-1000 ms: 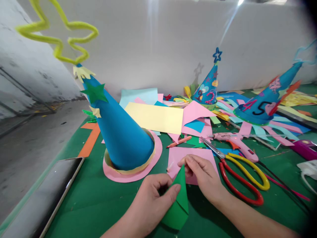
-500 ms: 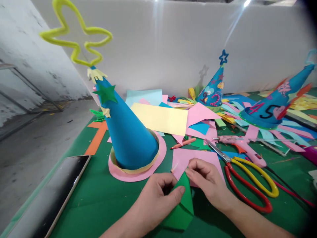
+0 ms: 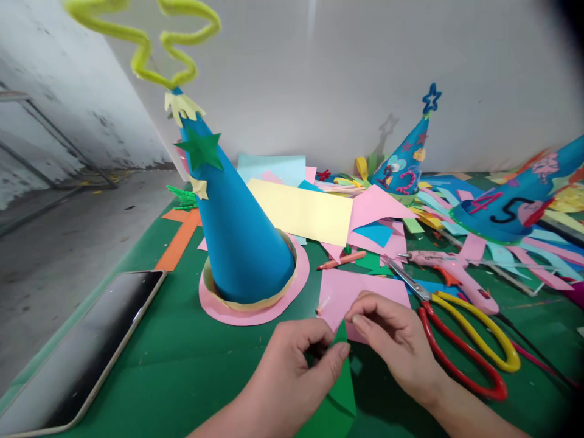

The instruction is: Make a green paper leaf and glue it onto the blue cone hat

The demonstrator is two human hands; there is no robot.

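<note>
My left hand (image 3: 301, 365) pinches a folded piece of green paper (image 3: 340, 404) between thumb and fingers, low in the middle of the view. The paper narrows to a point at its top. Beside that point, my right hand (image 3: 392, 340) is closed in a pinch; whether its fingertips hold the tip or some tiny bit is too small to tell. Under and behind the fingers lies a pink paper sheet (image 3: 360, 286). To the left stands a tall blue cone hat (image 3: 241, 237) with a pink brim, paper stars and a yellow fuzzy star on top.
Scissors (image 3: 456, 331) with red and yellow handles lie right of my right hand, near a pink glue gun (image 3: 460, 274). A phone (image 3: 86, 347) rests at the left edge. Behind are an orange pencil (image 3: 342, 260), yellow paper (image 3: 305, 210), scraps and two decorated blue hats (image 3: 401, 164).
My right fingertips have drawn slightly away from the green paper's tip. My left hand keeps its hold. The view has shifted a little, so the tall hat's top sits higher.
</note>
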